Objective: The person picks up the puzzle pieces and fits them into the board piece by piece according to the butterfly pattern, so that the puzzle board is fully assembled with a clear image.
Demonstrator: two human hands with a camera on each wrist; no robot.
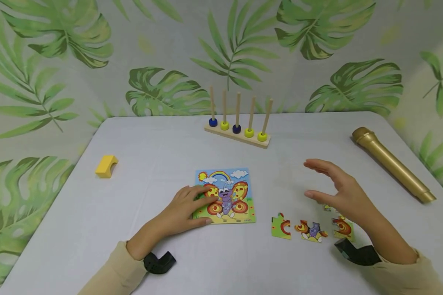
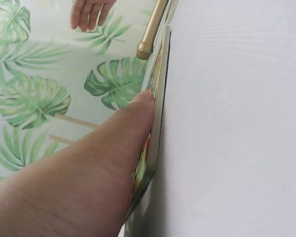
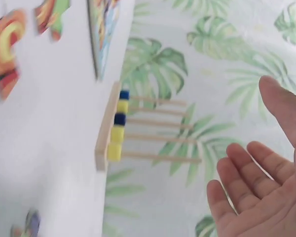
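This looks like the laying-out step: the left grip (image 1: 184, 211) rests spread on the butterfly board (image 1: 233, 200) mid-frame, the right grip (image 1: 345, 194) is spread, holding nothing, and the puzzle pieces (image 1: 313, 232) at lower right probably need a small pinch next

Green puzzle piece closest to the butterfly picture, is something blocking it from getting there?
Nothing visible blocks it: between the green puzzle piece and the butterfly picture lies only white tabletop. The left hand rests on the picture's left part.
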